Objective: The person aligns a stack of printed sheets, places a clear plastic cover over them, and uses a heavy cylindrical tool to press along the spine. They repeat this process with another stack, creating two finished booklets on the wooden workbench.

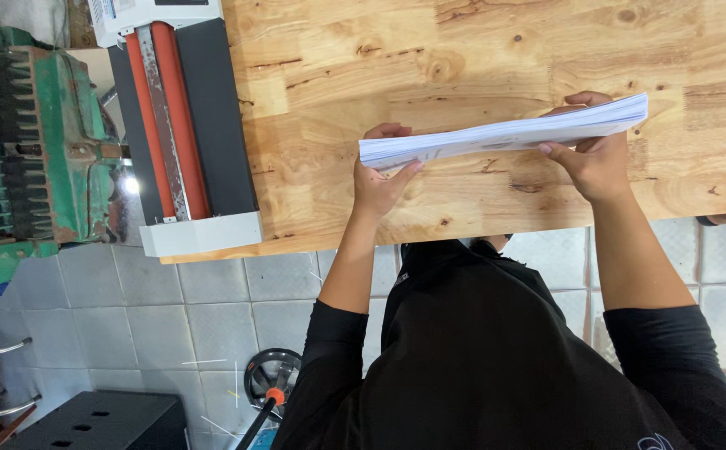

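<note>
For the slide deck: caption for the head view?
Both hands, left hand and right hand, hold a paper stack above a wooden table.

Stack of white paper (504, 133) held edge-on above the wooden table (479, 50), tilted, right end higher. Left hand (379, 179) grips the stack's lower left end, thumb on the near face. Right hand (592, 158) grips the right end, fingers wrapped behind. Left of the stack, a roller machine (184, 125) with red rollers sits at the table's left edge; a green machine (29, 142) stands beyond it.
</note>
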